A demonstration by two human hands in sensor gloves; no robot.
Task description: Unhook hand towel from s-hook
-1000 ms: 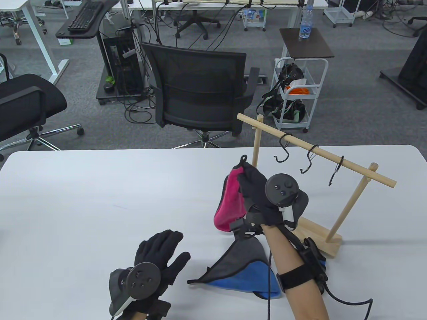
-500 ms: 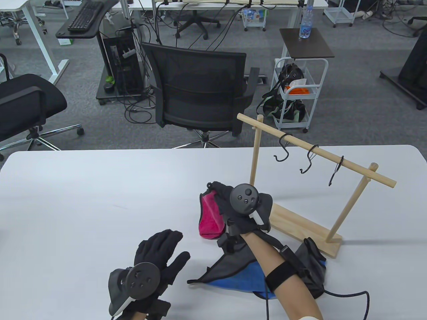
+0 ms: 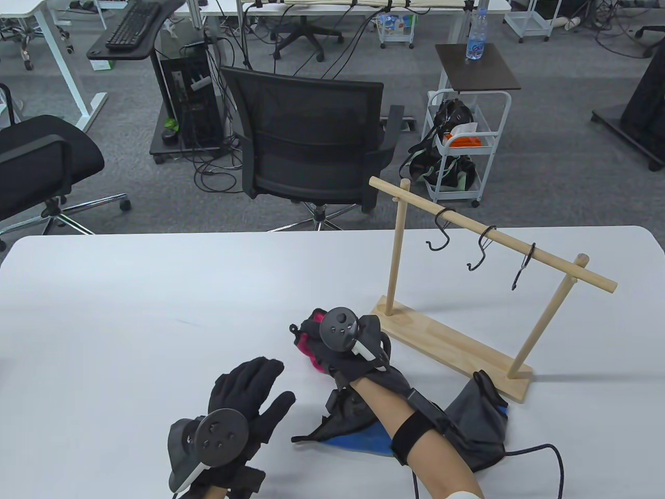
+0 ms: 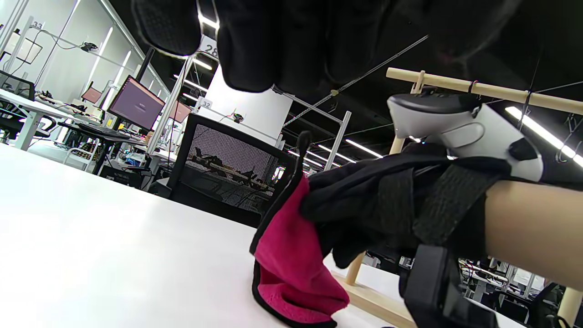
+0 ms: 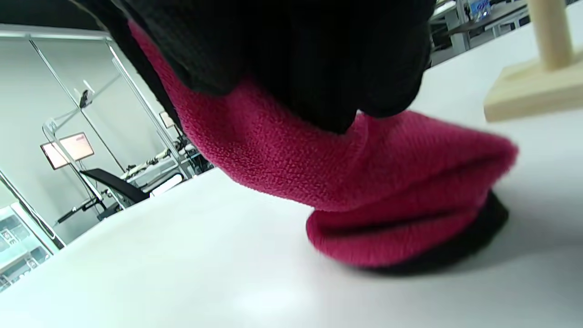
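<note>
Pink towel [image 3: 306, 349] gripped under right hand [image 3: 345, 345]

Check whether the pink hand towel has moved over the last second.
Yes. The pink hand towel, gripped by the right hand, has come down and leftward, away from the wooden rack, and now touches the white table.

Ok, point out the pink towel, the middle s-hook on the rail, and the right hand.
pink towel [image 4: 291, 255], left wrist view, on its pink folded face above the table.
middle s-hook [image 3: 479, 254], table view, on its black shank below the rail.
right hand [image 3: 358, 358], table view, on the gloved back beside the tracker.
</note>
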